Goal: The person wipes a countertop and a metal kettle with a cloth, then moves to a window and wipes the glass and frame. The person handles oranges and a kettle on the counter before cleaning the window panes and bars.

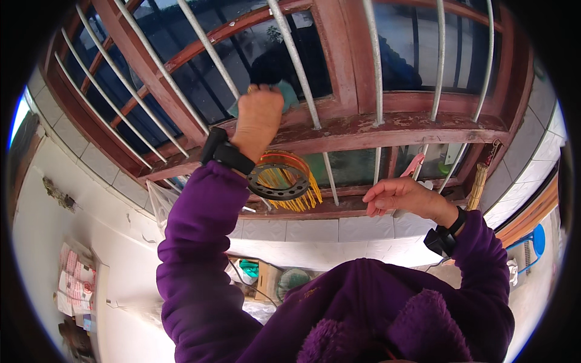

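Observation:
My left hand (260,116) is raised to the window, its fingers closed on a teal cloth (288,95) that lies against the dark glass pane (242,60). Metal bars (296,57) run close on both sides of that hand. My right hand (414,198) hangs lower, in front of the bottom panes, with loosely bent fingers and nothing in it. Between my hands, a dark ring with holes and yellow fringe (305,196) hangs below my left wrist. Part of the cloth is hidden behind my left fingers.
The worn red-brown window frame (411,128) has a ledge across the middle. A bundle of straw-coloured sticks (478,184) hangs at its right. Below are a cardboard box (266,280), a clear plastic bag (161,202), stacked packages (77,281) at left and a blue chair (532,245) at right.

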Demonstrator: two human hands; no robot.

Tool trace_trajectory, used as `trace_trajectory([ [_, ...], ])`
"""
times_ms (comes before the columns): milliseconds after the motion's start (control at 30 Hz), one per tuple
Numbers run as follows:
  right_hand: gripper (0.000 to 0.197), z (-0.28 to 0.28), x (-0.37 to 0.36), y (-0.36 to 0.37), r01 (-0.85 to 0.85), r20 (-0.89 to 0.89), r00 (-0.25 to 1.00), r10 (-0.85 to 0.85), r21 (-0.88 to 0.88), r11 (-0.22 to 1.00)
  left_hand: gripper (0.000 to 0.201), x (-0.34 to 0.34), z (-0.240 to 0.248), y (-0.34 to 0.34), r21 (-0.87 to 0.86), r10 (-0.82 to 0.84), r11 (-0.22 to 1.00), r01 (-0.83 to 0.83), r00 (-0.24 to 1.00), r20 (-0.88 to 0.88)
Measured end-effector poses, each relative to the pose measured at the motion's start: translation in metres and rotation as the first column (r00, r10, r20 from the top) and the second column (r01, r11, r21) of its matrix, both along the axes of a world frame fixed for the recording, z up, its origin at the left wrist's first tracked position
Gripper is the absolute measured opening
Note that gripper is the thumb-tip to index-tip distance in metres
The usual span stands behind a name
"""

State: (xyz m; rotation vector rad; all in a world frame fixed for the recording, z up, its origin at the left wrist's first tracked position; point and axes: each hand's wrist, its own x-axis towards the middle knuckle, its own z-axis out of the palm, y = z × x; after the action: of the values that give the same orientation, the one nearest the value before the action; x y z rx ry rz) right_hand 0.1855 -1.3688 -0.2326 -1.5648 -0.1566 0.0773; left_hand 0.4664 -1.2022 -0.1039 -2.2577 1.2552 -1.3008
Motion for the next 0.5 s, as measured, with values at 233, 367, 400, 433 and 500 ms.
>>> trace_trajectory([
  [233, 0.029, -0.019, -0.033, -0.019, 0.093, -0.032, 0.995, -0.092, 0.038, 0.995, 0.020, 0.020, 0.005, 0.000, -0.107, -0.306, 0.951, 0.290, 0.835, -0.457],
  [367, 0.029, -0.032, -0.034, -0.023, 0.090, -0.019, 0.996, -0.088, 0.080, 0.993, 0.025, 0.017, 0.007, -0.027, -0.277, -0.535, 0.839, 0.468, 0.615, -0.579],
  [400, 0.029, -0.035, -0.034, -0.023, 0.095, -0.029, 0.995, -0.093, 0.093, 0.991, 0.022, 0.018, 0.008, -0.031, -0.276, -0.531, 0.841, 0.466, 0.606, -0.593],
  [433, 0.030, -0.039, -0.034, -0.023, 0.095, -0.034, 0.995, -0.091, 0.113, 0.989, 0.024, 0.020, 0.010, -0.031, -0.299, -0.500, 0.857, 0.420, 0.537, -0.679],
  [500, 0.029, -0.046, -0.033, -0.023, 0.093, -0.060, 0.994, -0.086, 0.121, 0.988, 0.026, 0.024, 0.009, -0.029, -0.338, -0.540, 0.817, 0.467, 0.416, -0.731],
])
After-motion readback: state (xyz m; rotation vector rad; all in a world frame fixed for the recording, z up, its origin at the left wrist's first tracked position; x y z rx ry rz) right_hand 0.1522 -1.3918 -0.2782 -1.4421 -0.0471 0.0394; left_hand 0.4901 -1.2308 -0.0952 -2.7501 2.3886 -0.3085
